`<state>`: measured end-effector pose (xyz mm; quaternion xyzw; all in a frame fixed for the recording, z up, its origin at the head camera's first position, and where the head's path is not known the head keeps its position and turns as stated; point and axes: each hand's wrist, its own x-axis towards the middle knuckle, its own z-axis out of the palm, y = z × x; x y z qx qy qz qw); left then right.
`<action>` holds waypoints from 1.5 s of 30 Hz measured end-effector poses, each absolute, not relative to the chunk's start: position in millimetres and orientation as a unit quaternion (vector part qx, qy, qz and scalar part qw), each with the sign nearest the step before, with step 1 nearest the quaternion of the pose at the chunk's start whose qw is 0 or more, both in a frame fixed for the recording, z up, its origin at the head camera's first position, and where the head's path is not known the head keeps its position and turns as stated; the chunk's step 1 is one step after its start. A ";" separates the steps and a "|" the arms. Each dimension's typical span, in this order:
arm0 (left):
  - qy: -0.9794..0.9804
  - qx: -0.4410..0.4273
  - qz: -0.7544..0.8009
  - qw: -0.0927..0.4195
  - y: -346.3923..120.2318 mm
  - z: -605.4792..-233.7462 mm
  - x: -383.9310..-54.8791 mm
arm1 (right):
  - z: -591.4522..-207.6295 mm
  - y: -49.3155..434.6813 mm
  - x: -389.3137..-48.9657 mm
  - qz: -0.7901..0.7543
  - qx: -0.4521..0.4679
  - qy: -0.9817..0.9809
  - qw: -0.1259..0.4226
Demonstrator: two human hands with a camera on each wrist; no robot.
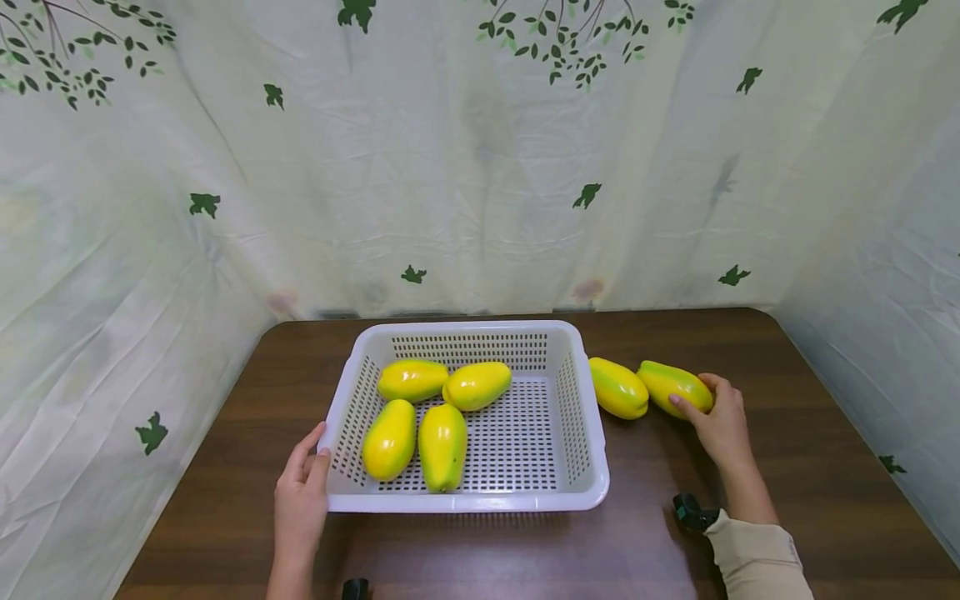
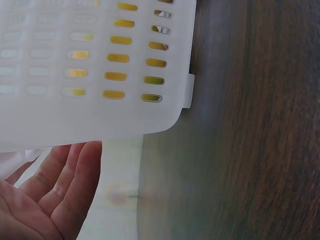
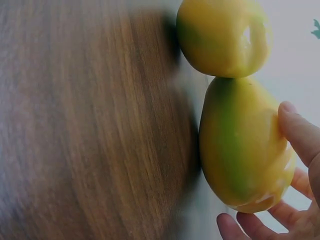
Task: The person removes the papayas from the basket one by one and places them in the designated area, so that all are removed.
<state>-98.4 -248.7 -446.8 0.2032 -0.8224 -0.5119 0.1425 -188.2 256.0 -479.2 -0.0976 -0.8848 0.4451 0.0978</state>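
A white plastic basket (image 1: 517, 502) with slotted walls stands on the table, holding several yellow papayas, one of them a papaya (image 1: 442, 447) near its front wall. My left hand (image 1: 302, 492) grips the basket's left side near the front corner; in the left wrist view, its fingers (image 2: 80, 175) reach the edge of the basket wall (image 2: 90, 120). To the right of the basket, my right hand (image 1: 723, 421) holds a yellow-green papaya (image 1: 671, 385) between thumb and fingers. This papaya (image 3: 245, 150) appears to rest on the table, its narrow end touching another papaya (image 1: 618, 388).
The brown wooden table (image 1: 465, 554) has rounded back corners. A pale curtain (image 1: 465, 167) with leaf prints surrounds its back and sides. The second loose papaya lies against the basket's right wall. A dark wrist device (image 1: 693, 512) sits at my right sleeve.
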 end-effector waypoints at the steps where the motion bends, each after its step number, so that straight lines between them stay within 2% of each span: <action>1: -0.821 0.204 -0.513 0.144 -248.9 -446.9 -98.4 | -479.1 256.0 -188.1 0.445 -0.096 -0.885 0.097; 15: -0.818 0.212 -0.518 0.135 -248.2 -445.4 -98.2 | -476.3 256.5 -185.6 0.450 -0.094 -0.883 0.094; 29: -0.816 0.183 -0.528 0.149 -258.5 -463.1 -101.8 | -465.5 253.6 -183.5 0.461 -0.102 -0.870 0.145; 45: -0.818 0.212 -0.518 0.133 -248.3 -444.6 -98.0 | -431.0 234.9 -182.2 0.489 -0.072 -0.838 0.231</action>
